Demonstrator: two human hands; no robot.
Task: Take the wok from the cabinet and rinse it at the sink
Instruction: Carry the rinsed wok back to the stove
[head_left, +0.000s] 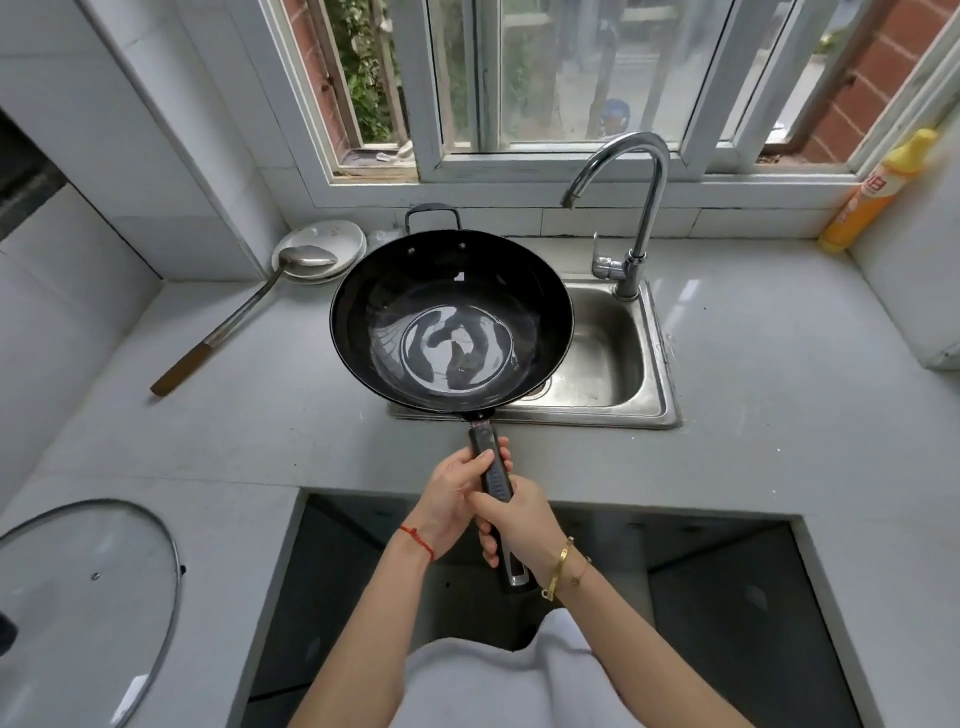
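Note:
A black wok (451, 291) with a long dark handle hangs over the left part of the steel sink (613, 353), with a thin pool of water in its bottom. My left hand (452, 499) grips the handle from the left. Just behind it, my right hand (514, 525) grips the same handle lower down. The chrome faucet (631, 208) stands at the sink's back right; its spout ends right of the wok's rim and no water runs from it.
A metal ladle (244, 312) leans on white plates (332, 239) at the back left. A glass lid (83, 582) lies on the counter at the near left. A yellow bottle (878, 192) stands in the far right corner. Below me is an open dark cabinet space (727, 597).

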